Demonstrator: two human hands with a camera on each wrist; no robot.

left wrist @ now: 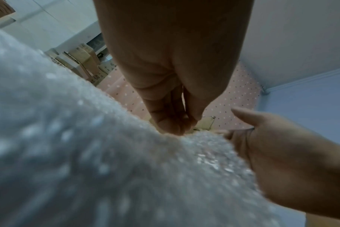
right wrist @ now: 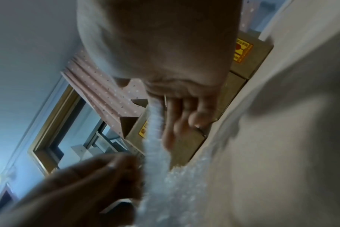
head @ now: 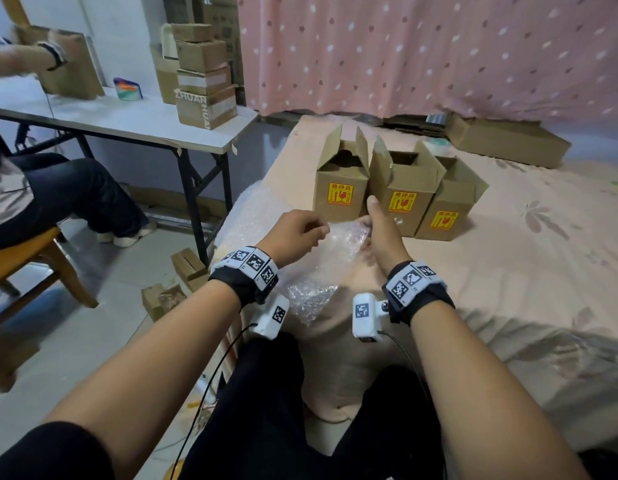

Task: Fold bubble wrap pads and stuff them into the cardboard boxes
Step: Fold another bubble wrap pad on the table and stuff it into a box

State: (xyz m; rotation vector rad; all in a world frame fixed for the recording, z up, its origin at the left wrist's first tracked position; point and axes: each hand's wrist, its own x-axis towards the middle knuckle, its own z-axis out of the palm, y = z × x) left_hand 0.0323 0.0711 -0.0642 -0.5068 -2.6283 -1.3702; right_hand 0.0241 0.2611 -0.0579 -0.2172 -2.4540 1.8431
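A clear bubble wrap pad (head: 318,271) hangs between my two hands above my lap at the bed's edge. My left hand (head: 300,228) pinches its top edge, fingertips (left wrist: 173,127) pressed together on the wrap (left wrist: 107,169). My right hand (head: 373,225) holds the other end, fingers (right wrist: 180,118) curled on the wrap (right wrist: 161,184) and the thumb sticking up. Three brown cardboard boxes with yellow labels stand open just beyond the hands: left (head: 340,183), middle (head: 402,188), right (head: 446,209).
More bubble wrap (head: 245,209) lies piled on the pink bed (head: 525,271) to the left. A white folding table (head: 127,123) holds stacked cartons (head: 205,77); another person (head: 58,195) sits there on a wooden chair (head: 41,261). A flat carton (head: 508,142) lies by the curtain.
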